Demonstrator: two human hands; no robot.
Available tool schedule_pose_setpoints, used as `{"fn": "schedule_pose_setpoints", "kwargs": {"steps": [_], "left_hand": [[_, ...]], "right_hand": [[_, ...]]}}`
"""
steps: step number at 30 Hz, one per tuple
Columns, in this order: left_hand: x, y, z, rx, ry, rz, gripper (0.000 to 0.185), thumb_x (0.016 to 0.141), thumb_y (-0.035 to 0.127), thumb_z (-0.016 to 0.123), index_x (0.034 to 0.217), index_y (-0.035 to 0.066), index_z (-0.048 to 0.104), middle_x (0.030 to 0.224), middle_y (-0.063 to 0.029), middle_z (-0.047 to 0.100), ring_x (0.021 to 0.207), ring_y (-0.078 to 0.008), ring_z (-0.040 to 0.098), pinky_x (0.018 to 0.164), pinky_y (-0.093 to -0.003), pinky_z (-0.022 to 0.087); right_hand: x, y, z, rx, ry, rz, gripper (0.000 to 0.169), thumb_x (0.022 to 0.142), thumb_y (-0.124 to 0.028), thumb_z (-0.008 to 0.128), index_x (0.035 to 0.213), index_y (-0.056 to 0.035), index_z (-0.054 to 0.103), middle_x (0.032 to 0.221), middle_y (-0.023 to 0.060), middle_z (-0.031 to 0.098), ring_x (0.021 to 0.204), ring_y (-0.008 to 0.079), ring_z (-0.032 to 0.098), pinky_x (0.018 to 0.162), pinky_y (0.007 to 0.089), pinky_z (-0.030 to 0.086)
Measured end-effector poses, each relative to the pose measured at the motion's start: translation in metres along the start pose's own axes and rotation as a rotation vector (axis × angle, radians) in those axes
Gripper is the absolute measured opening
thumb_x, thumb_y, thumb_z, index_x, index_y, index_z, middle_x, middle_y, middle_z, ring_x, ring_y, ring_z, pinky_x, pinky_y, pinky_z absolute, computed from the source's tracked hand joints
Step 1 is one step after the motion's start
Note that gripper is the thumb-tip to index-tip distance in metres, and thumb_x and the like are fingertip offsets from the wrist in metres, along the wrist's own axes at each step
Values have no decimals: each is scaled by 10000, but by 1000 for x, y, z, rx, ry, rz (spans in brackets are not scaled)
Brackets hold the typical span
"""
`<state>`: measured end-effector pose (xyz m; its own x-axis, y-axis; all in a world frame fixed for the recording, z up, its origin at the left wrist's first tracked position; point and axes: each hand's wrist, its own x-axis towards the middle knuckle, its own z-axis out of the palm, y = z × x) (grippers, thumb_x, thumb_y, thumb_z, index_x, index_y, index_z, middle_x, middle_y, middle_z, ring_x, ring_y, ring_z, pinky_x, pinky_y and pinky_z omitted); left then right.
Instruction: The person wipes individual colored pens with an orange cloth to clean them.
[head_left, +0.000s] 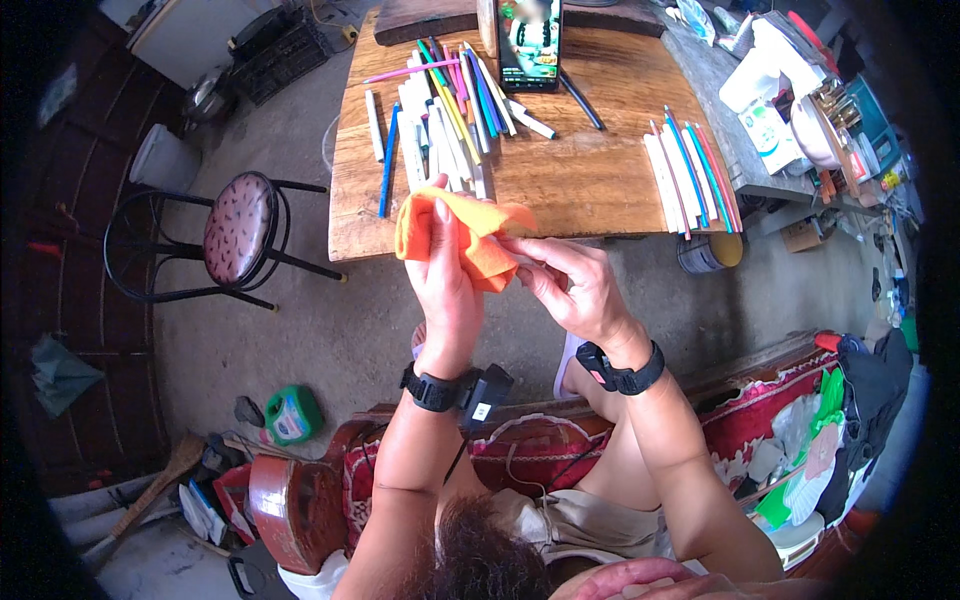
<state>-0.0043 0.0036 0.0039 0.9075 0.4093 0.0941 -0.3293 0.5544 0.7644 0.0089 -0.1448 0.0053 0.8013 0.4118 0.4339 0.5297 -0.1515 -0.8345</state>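
Observation:
Just off the front edge of a wooden table (600, 187), an orange cloth (480, 225) is held between both hands. My left hand (446, 277) grips its left part, the thumb pressed on top. My right hand (574, 281) pinches near the cloth's right edge; whether something small lies between its fingertips cannot be told. Beyond the hands lies a loose pile of markers and coloured pencils (450, 112). A row of coloured pencils and white markers (690, 176) lies at the table's right edge. A phone (529, 45) stands upright at the back, with a dark pen (581, 101) beside it.
A round-seated chair (238, 229) stands left of the table. On the right is a grey counter (757, 161) crowded with household items. A metal can (712, 253) stands beneath the table's right side. A green bottle (292, 415) is on the floor at lower left.

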Motion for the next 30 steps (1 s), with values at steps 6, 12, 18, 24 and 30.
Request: {"fn": "schedule_pose_setpoints", "kwargs": {"steps": [6,12,18,24,30], "left_hand": [[-6,-16,7,122,17,-44,378,980,198,491,1315,31,439,1081,-49,560,951,-121,566,847,-279,466],[-11,-16,10,90,-20,-78,392,979,205,496,1325,33,431,1109,-52,555,971,-115,556,852,-281,461],[-9,-10,10,70,22,-21,398,980,209,494,1326,27,426,1100,-57,562,971,-122,564,844,-282,468],[-8,-13,8,65,12,-32,388,981,207,491,1320,28,433,1089,-57,567,968,-128,570,847,-278,470],[-7,-18,5,97,22,-39,375,978,207,496,1309,35,450,1084,-63,570,950,-131,581,834,-279,477]], "right_hand": [[-2,2,-2,20,65,33,291,802,32,620,1088,-23,637,919,171,680,721,237,686,611,293,527],[0,0,-4,-65,55,40,309,795,38,616,1095,-32,637,897,175,676,702,250,680,599,311,521],[-1,2,-2,-40,33,7,328,779,31,629,1099,-39,637,913,177,676,715,269,674,614,334,527],[0,1,-3,5,34,21,341,784,31,621,1116,-46,635,906,180,674,704,258,674,600,323,521],[-1,2,-5,-16,20,60,339,785,29,619,1116,-46,636,891,174,674,694,251,670,597,315,521]]}}
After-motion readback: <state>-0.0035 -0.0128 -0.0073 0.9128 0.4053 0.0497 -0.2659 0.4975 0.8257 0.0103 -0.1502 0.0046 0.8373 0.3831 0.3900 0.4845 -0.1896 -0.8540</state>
